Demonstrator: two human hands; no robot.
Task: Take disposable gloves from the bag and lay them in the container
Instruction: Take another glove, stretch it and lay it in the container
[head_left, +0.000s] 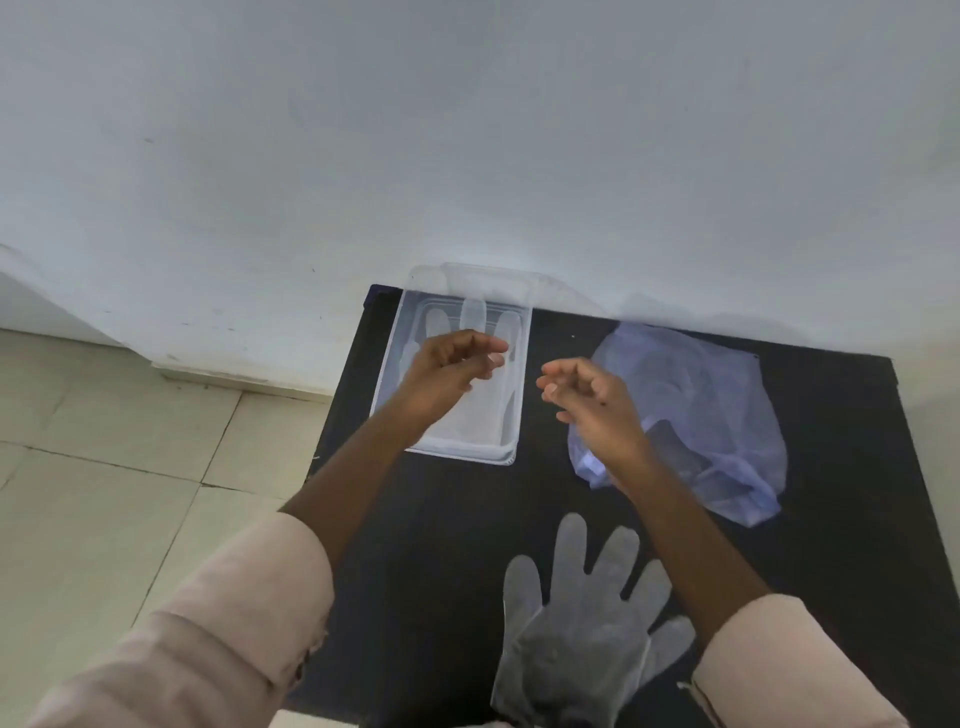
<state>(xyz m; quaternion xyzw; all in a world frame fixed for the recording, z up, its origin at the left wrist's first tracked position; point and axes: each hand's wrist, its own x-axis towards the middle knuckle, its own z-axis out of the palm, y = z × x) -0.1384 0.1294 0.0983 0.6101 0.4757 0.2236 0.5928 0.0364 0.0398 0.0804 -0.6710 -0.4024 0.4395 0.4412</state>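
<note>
A clear rectangular container (511, 457) sits at the back left of the black table, with a see-through glove (474, 314) lying flat inside it. My left hand (452, 369) hovers over the container, fingers loosely curled, holding nothing. My right hand (592, 405) floats between the container and the pale blue plastic bag (696, 395), fingers apart and empty. The bag lies crumpled at the right. A second clear glove (582, 613) is spread flat on the table near the front edge, fingers pointing away from me.
The black table (447, 519) stands against a white wall. The container's clear lid (498, 278) leans up against the wall behind it. Tiled floor (130, 467) lies to the left of the table. My pink sleeves fill the lower corners.
</note>
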